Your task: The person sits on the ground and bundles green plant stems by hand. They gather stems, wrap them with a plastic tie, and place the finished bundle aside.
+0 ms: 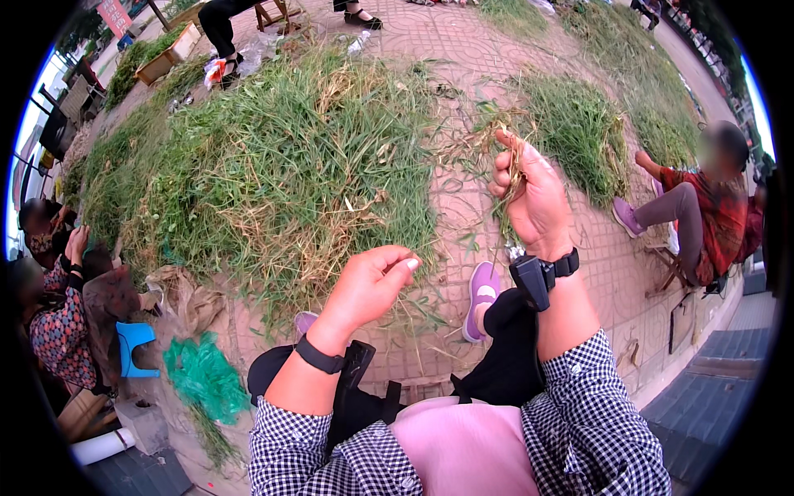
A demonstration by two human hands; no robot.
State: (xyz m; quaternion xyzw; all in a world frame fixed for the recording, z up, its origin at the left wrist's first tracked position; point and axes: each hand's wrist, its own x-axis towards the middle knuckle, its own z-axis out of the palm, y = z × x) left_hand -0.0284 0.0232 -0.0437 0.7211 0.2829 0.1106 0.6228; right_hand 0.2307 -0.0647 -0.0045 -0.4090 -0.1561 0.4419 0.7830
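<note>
Raised in front of me, my right hand [533, 194] closes its fingers round a small bunch of dry grass stalks [514, 153], with some green bits hanging from it. Lower and to the left, my left hand [368, 289] is closed, thumb against the curled fingers; what it pinches, if anything, is hidden. It hovers at the near edge of a large heap of cut grass [289, 165], green with straw-coloured stalks mixed in. Beyond my right hand lies a smaller grass pile [575, 128].
A green plastic bag [203, 376], a blue stool [136, 349] and a crumpled brownish bag [184, 299] lie to the left. Seated people are at the left, a seated person [703, 207] at the right, and another's legs [219, 37] at the far side. Loose stalks litter the paving [463, 198].
</note>
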